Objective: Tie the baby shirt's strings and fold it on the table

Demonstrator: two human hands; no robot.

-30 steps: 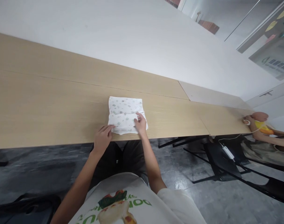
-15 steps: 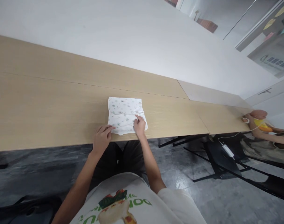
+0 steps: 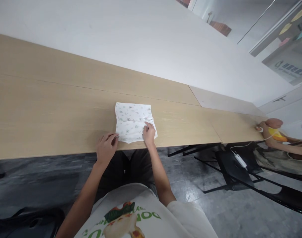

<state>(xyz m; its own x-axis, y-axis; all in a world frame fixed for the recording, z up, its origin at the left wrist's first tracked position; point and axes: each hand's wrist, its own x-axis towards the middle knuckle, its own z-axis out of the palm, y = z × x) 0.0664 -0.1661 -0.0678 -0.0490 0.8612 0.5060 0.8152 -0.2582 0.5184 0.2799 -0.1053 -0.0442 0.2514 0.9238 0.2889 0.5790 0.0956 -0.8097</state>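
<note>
A white cloth [image 3: 131,114] with a small printed pattern lies folded on the wooden table [image 3: 66,122], close to its front edge. A crease runs across its middle. My left hand [image 3: 106,147] is at the cloth's near left corner, thumb and fingertips pinched on its edge. On the near right part of the cloth rests my right hand [image 3: 149,135], fingers bent and gripping the fabric near the right side. What lies under the right fingers is partly hidden.
A white wall [image 3: 116,36] rises behind the table. Black folding chairs [image 3: 236,168] stand at the right, one with a white power strip [image 3: 240,161]. Another person's arm [image 3: 287,147] and a yellow item [image 3: 277,134] are at the far right. A black bag [image 3: 29,221] lies lower left.
My left hand has drawn slightly left and its fingers have closed into a pinch at the cloth's corner. The right hand has barely moved.
</note>
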